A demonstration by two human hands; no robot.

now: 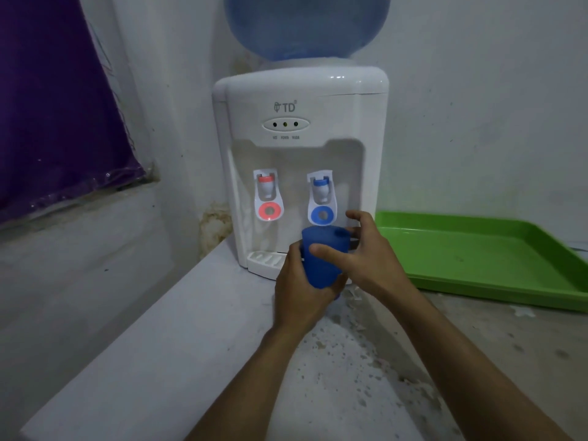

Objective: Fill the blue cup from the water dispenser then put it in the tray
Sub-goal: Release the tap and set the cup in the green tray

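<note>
The blue cup [321,262] is held upright just below and in front of the blue tap [322,202] of the white water dispenser [299,100]. My left hand [299,294] wraps the cup from below and the left. My right hand [362,253] touches the cup's right side and rim, thumb across its front, fingers near its handle. The cup's inside is not visible. The green tray [496,268] lies to the right of the dispenser and holds nothing.
A red tap [269,198] is left of the blue one, with a drip grille [264,259] below. A large blue water bottle [305,23] sits on top. The stained counter [366,377] has a left edge dropping away; a purple cloth [54,100] hangs at left.
</note>
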